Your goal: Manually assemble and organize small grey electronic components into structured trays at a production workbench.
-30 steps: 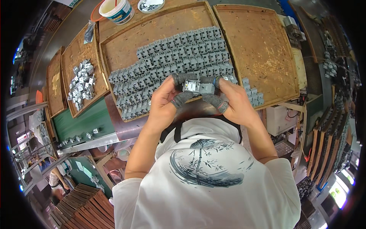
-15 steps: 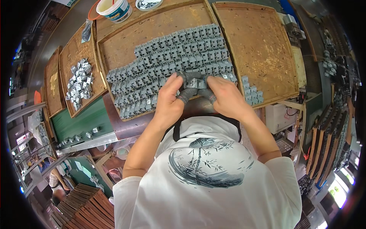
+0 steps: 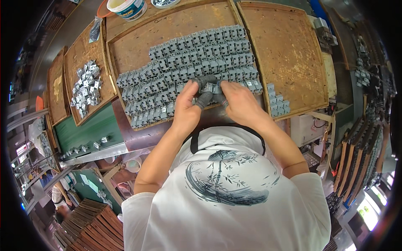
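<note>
Fingers point(image 3: 204, 100) cloth-wrapped, boxy grey metal part point(image 3: 212, 88)

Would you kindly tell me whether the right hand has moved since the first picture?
Yes, the right hand has moved left, toward the left hand: it is now farther from the small group of grey blocks in the right-hand wooden tray.

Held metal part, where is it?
Head view, just above centre: the metal part is between the left hand and right hand, near the rows of grey parts.
</note>
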{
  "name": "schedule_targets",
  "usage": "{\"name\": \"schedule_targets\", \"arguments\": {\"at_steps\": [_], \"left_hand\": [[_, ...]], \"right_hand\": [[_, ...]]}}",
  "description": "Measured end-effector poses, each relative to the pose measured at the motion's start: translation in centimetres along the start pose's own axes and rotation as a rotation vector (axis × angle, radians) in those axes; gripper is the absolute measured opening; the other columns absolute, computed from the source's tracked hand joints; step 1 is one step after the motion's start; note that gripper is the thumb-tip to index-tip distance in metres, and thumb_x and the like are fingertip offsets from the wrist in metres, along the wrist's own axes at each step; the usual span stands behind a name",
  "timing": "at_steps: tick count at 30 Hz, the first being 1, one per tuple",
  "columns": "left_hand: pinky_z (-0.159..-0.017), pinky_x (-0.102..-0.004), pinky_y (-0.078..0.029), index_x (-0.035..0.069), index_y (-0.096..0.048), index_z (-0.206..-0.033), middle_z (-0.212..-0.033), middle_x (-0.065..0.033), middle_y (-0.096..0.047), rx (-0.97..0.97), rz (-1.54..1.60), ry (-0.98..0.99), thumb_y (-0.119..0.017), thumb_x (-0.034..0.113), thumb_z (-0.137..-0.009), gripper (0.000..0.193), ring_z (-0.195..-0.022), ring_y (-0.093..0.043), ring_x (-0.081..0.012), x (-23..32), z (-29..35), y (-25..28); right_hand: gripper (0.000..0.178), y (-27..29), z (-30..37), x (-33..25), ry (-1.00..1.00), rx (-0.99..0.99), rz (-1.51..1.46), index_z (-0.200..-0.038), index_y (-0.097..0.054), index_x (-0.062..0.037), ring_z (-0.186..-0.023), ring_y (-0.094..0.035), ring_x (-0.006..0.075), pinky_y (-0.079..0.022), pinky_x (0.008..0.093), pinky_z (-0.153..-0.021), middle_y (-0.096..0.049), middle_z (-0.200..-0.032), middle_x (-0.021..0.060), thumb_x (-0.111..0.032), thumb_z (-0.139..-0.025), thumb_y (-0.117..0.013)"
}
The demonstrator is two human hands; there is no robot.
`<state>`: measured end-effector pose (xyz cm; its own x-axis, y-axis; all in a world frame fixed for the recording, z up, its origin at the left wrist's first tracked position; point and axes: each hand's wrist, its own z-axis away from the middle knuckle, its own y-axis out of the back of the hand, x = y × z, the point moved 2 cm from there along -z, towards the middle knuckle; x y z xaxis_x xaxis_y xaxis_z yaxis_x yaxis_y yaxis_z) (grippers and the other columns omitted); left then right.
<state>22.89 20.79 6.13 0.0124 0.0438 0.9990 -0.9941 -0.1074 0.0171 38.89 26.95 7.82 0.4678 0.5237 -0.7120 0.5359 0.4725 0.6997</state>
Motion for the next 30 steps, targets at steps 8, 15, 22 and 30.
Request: {"name": "schedule_targets", "arguments": {"at_steps": [8,15,22,30], "left_hand": [[-0.085,-0.0433,-0.046,0.003,-0.051,-0.131,-0.115,-0.0188,-0.052,0.137,-0.725,-0.281,-0.067,-0.005,-0.056,0.077,-0.102,-0.049,-0.0393,0.7,0.8,0.1],[-0.081,-0.0415,-0.051,0.001,-0.06,-0.121,-0.108,-0.0184,-0.064,0.047,-0.525,-0.433,-0.072,0.002,-0.057,0.065,-0.093,-0.061,-0.0377,1.9,0.9,0.8],[-0.093,-0.0389,-0.05,0.004,-0.06,-0.126,-0.129,-0.0196,-0.06,0.038,-0.416,-0.412,-0.076,0.01,-0.067,0.062,-0.107,-0.063,-0.0356,1.4,1.1,0.3],[-0.081,-0.0321,-0.049,0.005,-0.06,-0.125,-0.111,-0.013,-0.062,0.351,-0.686,-0.229,-0.072,0.002,-0.074,0.052,-0.098,-0.06,-0.0221,4.0,-2.9,8.3]], "right_hand": [[0.023,-0.9,0.1,-1.6,-0.068,-0.035,-0.082,-0.099,-0.05,0.0035,-0.086,-0.06,0.045,-0.047,0.0484,-0.073,-0.061,-0.09,0.0256,0.0,-0.078,-0.059],[0.043,-0.7,-0.1,-0.2,-0.196,-0.125,-0.517,-0.097,-0.059,0.0032,-0.069,-0.057,0.0243,-0.046,0.0341,-0.064,-0.062,-0.081,0.0156,-0.033,-0.08,-0.075],[0.045,-0.7,0.5,-1.1,-0.021,0.098,-0.213,-0.098,-0.062,0.001,-0.073,-0.06,0.0247,-0.046,0.035,-0.063,-0.062,-0.083,0.0138,-0.037,-0.078,-0.076],[0.026,5.4,5.3,6.8,-0.616,0.525,-0.035,-0.108,-0.064,0.0018,-0.094,-0.067,0.0284,-0.051,0.0371,-0.084,-0.069,-0.103,0.0182,-0.007,-0.083,-0.06]]}}
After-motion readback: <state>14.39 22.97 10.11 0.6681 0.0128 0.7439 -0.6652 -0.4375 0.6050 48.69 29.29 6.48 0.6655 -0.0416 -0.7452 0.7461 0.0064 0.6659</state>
